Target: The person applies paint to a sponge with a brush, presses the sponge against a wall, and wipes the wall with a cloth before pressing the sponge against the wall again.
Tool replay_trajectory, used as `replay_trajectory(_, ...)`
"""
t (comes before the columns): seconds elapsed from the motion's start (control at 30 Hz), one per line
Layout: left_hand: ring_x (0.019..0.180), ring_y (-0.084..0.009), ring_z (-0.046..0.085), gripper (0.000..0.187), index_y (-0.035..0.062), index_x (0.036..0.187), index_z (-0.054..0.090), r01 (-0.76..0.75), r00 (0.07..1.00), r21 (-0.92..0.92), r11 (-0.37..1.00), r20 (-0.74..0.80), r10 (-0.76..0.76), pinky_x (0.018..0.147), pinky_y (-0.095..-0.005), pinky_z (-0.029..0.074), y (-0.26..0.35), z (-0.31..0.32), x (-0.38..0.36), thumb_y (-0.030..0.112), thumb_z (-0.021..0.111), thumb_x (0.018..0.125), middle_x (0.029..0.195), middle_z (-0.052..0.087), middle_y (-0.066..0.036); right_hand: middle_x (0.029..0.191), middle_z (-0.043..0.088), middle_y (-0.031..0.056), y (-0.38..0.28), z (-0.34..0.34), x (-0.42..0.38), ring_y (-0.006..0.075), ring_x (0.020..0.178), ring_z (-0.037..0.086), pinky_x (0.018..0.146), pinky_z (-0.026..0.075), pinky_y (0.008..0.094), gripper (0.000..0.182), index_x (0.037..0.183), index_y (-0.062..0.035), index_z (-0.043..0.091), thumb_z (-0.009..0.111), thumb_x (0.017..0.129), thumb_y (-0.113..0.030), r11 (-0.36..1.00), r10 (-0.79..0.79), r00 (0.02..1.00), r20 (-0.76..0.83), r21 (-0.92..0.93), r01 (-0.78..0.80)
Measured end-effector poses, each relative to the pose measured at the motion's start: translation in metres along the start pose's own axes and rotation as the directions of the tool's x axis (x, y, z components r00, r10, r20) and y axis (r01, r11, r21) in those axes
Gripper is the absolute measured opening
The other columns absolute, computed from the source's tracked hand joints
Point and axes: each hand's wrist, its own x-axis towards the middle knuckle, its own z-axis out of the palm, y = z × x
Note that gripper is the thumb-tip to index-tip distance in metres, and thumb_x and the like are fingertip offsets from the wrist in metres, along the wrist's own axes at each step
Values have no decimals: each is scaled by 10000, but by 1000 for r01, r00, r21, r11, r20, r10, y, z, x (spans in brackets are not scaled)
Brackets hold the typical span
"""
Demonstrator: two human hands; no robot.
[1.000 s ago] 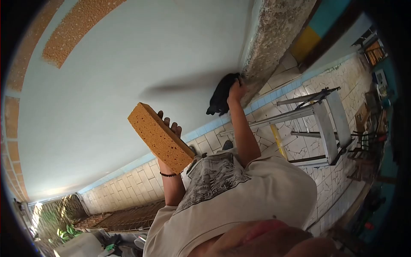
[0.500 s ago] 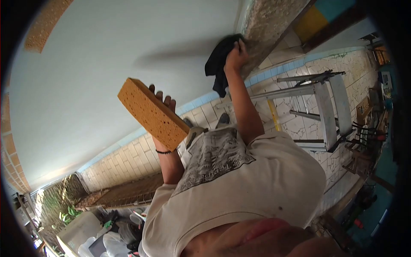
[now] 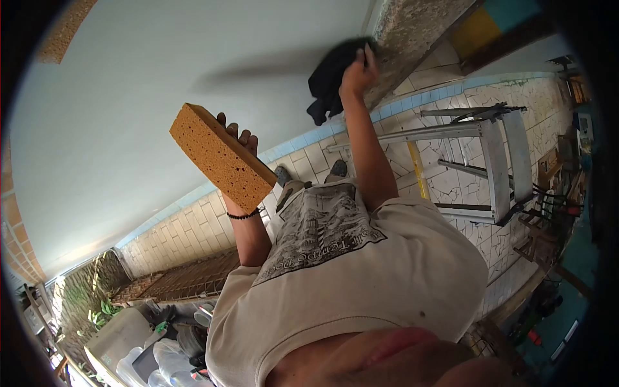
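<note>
An orange-brown block with a pitted surface [image 3: 222,158], like a large sponge, is in my left hand [image 3: 240,137]. The fingers show along its far edge, and the block hides the palm. A dark beaded bracelet circles that wrist. Against the pale wall [image 3: 155,84], beside the rough stone-like edge [image 3: 412,32], my right hand [image 3: 360,72] holds a bunched black cloth [image 3: 332,72]. Its fingertips are slightly blurred, and part of the cloth hangs down.
A metal stepladder [image 3: 493,168] lies across the right of the view, over the cracked-tile floor [image 3: 451,184]. My shoes [image 3: 338,169] show near the wall's foot. Bags and containers [image 3: 171,358] fill the lower left. Wooden furniture [image 3: 541,238] is at the far right.
The block and my left hand have moved slightly up and left. My right hand has shifted a little, and the black cloth is bunched higher. The view has shifted slightly.
</note>
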Motion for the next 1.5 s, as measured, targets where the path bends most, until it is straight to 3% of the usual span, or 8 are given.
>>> replay_trajectory(0.2, 905, -231, 633, 541, 33, 1458, 493, -2, 1000, 17, 1000, 15, 2, 814, -327, 483, 2, -9, -2, 298, 651, 1013, 1136, 692, -104, 1405, 588, 279, 22, 7, 21, 356, 1268, 595, 1101, 441, 400, 446, 1387, 62, 584, 593, 983, -126, 971, 238, 970, -47, -14, -238)
replay_trajectory(0.43, 928, -248, 643, 559, 50, 1475, 476, 6, 1000, 0, 1000, 24, -6, 812, -347, 480, 4, -13, 0, 305, 653, 1010, 1157, 689, -103, 1345, 399, 301, -101, 9, 35, 466, 1295, 462, 1111, 411, 490, 500, 1394, 113, 542, 621, 966, -134, 983, -169, 985, 32, -71, 171)
replay_trajectory(0.5, 918, -255, 646, 552, 52, 1473, 478, 24, 999, 3, 1000, 27, -24, 826, -352, 487, 6, -11, 2, 300, 652, 1011, 1155, 690, -106, 1347, 397, 303, -126, 7, 47, 448, 1259, 486, 1106, 407, 493, 500, 1399, 99, 544, 632, 966, -134, 889, -431, 897, 94, -123, 440)
replay_trajectory(0.67, 923, -267, 651, 538, 44, 1469, 477, 58, 996, -17, 998, 68, -57, 849, -359, 494, 4, -2, 3, 292, 638, 1020, 1154, 696, -112, 1197, 534, 210, -203, -5, 76, 377, 1155, 540, 1029, 446, 464, 388, 1326, -31, 673, 631, 947, -100, 719, -687, 722, 78, -67, 692)
replay_trajectory(0.9, 930, -264, 655, 532, 48, 1468, 478, 60, 990, -27, 998, 133, -56, 852, -360, 496, 2, -2, 7, 300, 630, 1024, 1155, 697, -112, 1140, 591, 212, -242, -13, 102, 371, 1112, 604, 991, 487, 442, 361, 1252, -17, 720, 611, 912, -68, 616, -744, 663, 86, -296, 730)
replay_trajectory(1.1, 879, -248, 648, 512, 49, 1464, 480, 27, 999, -11, 1000, 29, -27, 842, -352, 501, 2, 0, 4, 296, 612, 1036, 1120, 695, -114, 1065, 571, 191, -288, -11, 114, 355, 1017, 600, 929, 506, 447, 358, 1227, -9, 729, 603, 897, -65, 414, -883, 465, 70, -354, 839)
replay_trajectory(1.2, 760, -218, 581, 553, 24, 1426, 492, -26, 993, -3, 1000, -111, 26, 710, -359, 484, -1, 1, 6, 369, 597, 1008, 1011, 665, -105, 1045, 561, 193, -303, -9, 123, 353, 1000, 597, 917, 506, 449, 360, 1226, -7, 729, 599, 894, -59, 394, -895, 442, 56, -365, 844)
replay_trajectory(1.5, 868, -239, 631, 497, 71, 1453, 485, -21, 1000, 25, 999, 4, 21, 828, -351, 506, 0, -1, 5, 306, 616, 1035, 1083, 679, -98, 1115, 534, 219, -299, -22, 128, 353, 942, 636, 868, 547, 448, 357, 1207, 53, 712, 567, 888, -15, 386, -882, 463, 89, -431, 816)
